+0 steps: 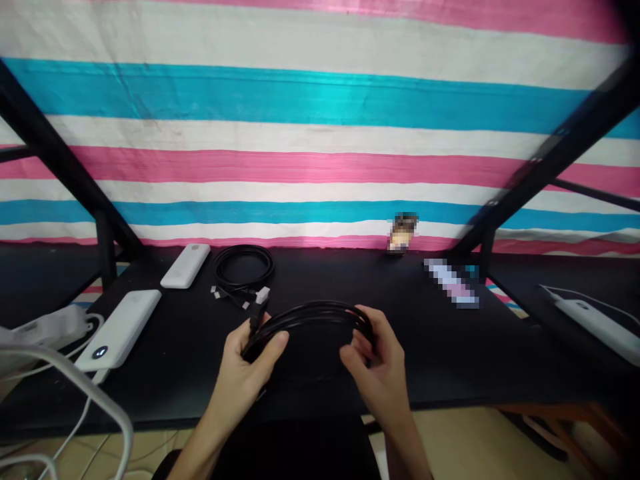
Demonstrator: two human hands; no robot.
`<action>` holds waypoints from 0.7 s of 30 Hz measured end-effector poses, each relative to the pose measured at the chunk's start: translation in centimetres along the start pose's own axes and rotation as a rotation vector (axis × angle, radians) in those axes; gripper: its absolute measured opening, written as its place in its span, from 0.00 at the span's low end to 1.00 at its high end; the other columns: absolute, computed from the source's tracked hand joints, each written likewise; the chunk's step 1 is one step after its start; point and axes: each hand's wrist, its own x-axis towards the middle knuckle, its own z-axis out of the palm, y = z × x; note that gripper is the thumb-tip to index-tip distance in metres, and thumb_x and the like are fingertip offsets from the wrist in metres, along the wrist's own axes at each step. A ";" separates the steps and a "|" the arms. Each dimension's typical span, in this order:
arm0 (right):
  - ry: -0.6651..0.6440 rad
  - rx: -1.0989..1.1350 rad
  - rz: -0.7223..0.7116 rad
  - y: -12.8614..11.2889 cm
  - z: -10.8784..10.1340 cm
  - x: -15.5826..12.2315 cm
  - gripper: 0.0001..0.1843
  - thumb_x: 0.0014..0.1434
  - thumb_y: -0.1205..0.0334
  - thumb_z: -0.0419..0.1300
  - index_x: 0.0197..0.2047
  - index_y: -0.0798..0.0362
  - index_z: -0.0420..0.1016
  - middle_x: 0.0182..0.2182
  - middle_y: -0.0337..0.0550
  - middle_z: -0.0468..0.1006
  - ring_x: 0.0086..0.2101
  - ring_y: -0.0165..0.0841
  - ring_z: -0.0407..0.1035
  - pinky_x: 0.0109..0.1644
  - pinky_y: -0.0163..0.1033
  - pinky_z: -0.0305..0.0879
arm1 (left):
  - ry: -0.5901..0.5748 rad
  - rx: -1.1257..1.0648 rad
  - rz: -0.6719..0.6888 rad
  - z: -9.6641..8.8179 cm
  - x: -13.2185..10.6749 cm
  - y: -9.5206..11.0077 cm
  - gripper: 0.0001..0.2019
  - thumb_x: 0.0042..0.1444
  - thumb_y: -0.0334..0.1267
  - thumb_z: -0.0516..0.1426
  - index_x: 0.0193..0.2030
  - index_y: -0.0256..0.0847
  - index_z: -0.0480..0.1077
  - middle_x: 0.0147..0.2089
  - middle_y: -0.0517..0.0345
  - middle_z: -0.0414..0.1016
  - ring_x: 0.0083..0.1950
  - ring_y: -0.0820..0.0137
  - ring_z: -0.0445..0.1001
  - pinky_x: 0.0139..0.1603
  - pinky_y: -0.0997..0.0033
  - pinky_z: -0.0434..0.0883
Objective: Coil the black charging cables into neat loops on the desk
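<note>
A coiled black cable point(313, 313) is held above the black table point(450, 347) by both hands. My left hand point(247, 363) pinches the coil's left side with thumb over the strands. My right hand point(380, 360) grips the coil's right side with curled fingers. A second coiled black cable point(244, 265) with several small plugs lies further back on the table. Two white power banks lie at the left: one near point(120, 328), one further back point(186, 265).
A striped pink, blue and white cloth point(320, 133) hangs behind the table. Black diagonal frame bars stand at both sides. White cables and a white device point(45, 327) lie at the far left. Another white device point(595, 323) lies at the right. Blurred small objects sit near the back.
</note>
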 end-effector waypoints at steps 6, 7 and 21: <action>-0.068 -0.101 -0.009 -0.2 -1.6 0.7 0.05 0.55 0.60 0.62 0.32 0.50 0.77 0.16 0.31 0.61 0.18 0.24 0.53 0.20 0.29 0.55 | -0.338 0.119 -0.072 -1.3 0.9 -1.8 0.23 0.53 0.54 0.58 0.23 0.41 0.54 0.11 0.72 0.50 0.11 0.83 0.48 0.16 0.78 0.42; -0.095 -0.115 -0.019 -0.4 -1.8 0.7 0.05 0.55 0.60 0.62 0.33 0.50 0.78 0.17 0.31 0.63 0.18 0.24 0.54 0.20 0.28 0.55 | -0.310 0.134 -0.085 -1.3 0.8 -1.9 0.22 0.53 0.54 0.58 0.23 0.41 0.55 0.11 0.72 0.50 0.12 0.83 0.47 0.16 0.78 0.43; -0.443 -0.223 -0.086 -1.6 1.0 0.1 0.05 0.51 0.61 0.69 0.34 0.47 0.81 0.29 0.32 0.82 0.26 0.25 0.74 0.30 0.26 0.64 | -0.470 0.380 0.005 0.8 0.6 -0.5 0.11 0.48 0.39 0.54 0.19 0.36 0.67 0.21 0.62 0.62 0.26 0.75 0.59 0.26 0.76 0.58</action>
